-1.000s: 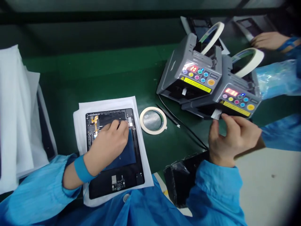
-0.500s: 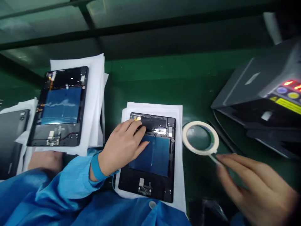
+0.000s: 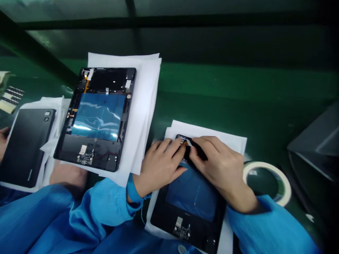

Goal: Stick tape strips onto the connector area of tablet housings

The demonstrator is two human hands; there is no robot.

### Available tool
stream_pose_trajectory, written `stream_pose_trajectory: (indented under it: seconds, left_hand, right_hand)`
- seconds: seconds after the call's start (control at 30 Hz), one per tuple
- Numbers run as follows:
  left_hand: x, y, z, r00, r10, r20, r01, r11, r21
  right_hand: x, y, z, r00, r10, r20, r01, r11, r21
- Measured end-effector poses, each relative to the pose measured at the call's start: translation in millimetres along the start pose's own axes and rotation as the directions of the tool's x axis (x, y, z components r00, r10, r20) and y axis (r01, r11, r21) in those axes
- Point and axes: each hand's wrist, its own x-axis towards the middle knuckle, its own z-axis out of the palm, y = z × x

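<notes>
An opened tablet [image 3: 190,197] lies tilted on white sheets in front of me, its blue-filmed battery and lower circuit board showing. My left hand [image 3: 162,165] rests on its upper left edge, thumb apart, fingertips on the area of a small orange flex cable. Pinched in my right hand [image 3: 219,169] is a short piece of white tape [image 3: 189,142], held close to that cable and to the left fingertips. Both hands cover much of the tablet's upper part. Beside my right wrist lies a roll of masking tape [image 3: 284,187], partly hidden by my sleeve.
Left of me, a second opened tablet [image 3: 92,151] sits on stacked white sheets [image 3: 148,81]. Farther left is a closed black tablet [image 3: 26,148], with another person's hand [image 3: 2,141] at its edge. A grey machine [image 3: 315,137] and a dark cable [image 3: 299,187] are at right.
My right hand has left the tape roll and come to the tablet's top with a tape piece. My left hand stays on the tablet. The view has swung, shifting everything.
</notes>
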Motion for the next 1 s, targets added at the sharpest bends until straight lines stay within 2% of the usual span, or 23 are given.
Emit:
stream_pose_trajectory:
  seconds: [0.47,0.83,1.0]
  left_hand:
    - [-1.3,-0.8,2.4,1.0,-0.002,-0.022,0.002,1.0,0.005]
    - [-0.2,0.4,0.2,1.0,-0.02,-0.005,0.02,1.0,-0.012]
    - [-0.8,0.5,1.7,1.0,-0.019,-0.011,0.019,1.0,-0.013]
  right_hand:
    - [-6.1,-1.0,3.8,0.999,-0.015,0.047,0.016,1.0,-0.022]
    - [-2.8,-4.4,3.6,0.998,-0.034,0.044,0.038,0.994,-0.104]
    - [-2.1,-3.8,2.8,0.996,-0.071,0.054,0.077,0.99,-0.117]
